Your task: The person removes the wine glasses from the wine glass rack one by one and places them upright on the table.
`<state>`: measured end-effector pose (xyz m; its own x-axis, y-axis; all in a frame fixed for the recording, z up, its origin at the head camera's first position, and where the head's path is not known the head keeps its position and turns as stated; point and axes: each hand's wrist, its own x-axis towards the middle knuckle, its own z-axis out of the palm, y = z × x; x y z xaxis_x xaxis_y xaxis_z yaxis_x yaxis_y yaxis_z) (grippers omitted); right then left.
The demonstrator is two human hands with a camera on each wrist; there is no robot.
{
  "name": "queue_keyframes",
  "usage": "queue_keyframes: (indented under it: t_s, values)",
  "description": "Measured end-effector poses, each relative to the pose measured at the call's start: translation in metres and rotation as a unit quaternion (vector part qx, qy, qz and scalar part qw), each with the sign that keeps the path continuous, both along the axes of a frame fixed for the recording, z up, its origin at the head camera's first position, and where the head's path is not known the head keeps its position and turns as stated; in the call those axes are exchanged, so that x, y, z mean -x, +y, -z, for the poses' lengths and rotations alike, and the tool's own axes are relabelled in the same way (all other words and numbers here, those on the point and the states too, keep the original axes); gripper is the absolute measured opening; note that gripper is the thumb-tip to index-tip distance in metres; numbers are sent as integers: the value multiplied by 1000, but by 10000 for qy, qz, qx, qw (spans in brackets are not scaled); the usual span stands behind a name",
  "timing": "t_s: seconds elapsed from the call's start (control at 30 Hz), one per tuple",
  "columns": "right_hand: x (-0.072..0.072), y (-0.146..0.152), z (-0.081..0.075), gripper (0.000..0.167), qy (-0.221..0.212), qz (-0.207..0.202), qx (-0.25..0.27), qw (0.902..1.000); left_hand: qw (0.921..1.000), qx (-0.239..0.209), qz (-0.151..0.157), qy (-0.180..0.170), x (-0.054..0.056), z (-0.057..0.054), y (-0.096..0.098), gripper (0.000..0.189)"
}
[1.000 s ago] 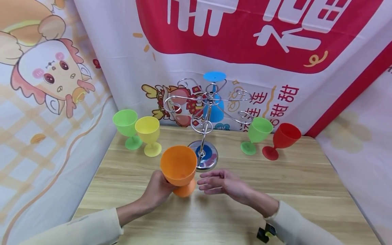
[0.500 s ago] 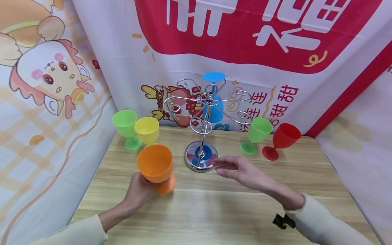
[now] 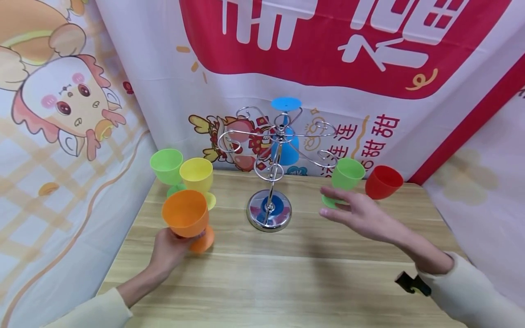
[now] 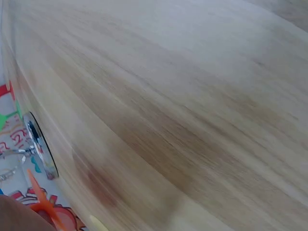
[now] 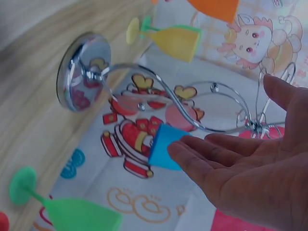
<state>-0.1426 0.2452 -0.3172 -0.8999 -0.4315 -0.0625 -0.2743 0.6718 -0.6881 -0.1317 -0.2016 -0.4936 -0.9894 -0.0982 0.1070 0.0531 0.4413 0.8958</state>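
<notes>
My left hand grips an orange goblet near its stem, at the left front of the table. The goblet is upright, tipped slightly. Behind it stand a yellow goblet and a green goblet. On the right, my right hand reaches out with its fingers extended and nothing in them. It is nearest a second green goblet, partly covering its foot; the right wrist view shows the fingers apart from that goblet. A red goblet stands beside it, its foot hidden by the hand.
A chrome goblet rack with curled wire arms stands mid-table. From one arm at the back hangs an upside-down blue goblet. Printed cloth hangs behind and at both sides of the wooden table.
The left hand has carried the orange goblet leftward, to just in front of the yellow one. My right hand has moved right, away from the rack's base toward the right green goblet.
</notes>
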Motion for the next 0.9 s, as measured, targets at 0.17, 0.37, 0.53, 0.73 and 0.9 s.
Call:
queue_keyframes:
  t_s: [0.17, 0.37, 0.53, 0.73, 0.9]
  values:
    - [1, 11, -19, 71, 301, 243, -553, 9977, 9996, 127, -190, -193, 2, 2, -11, 44]
    - [4, 22, -37, 79, 389, 445, -889, 9943, 9977, 165, -366, -546, 7, 6, -22, 49]
    - [7, 26, -50, 86, 667, 611, -1268, 9878, 9945, 282, -554, -844, 12, 9, -30, 53]
    - [13, 26, -66, 90, 1012, 673, -1421, 9824, 9909, 372, -652, -1121, 17, 12, -39, 55]
    - [17, 18, -79, 93, 1308, 707, -1552, 9766, 9894, 213, -782, -1202, 20, 15, -44, 54]
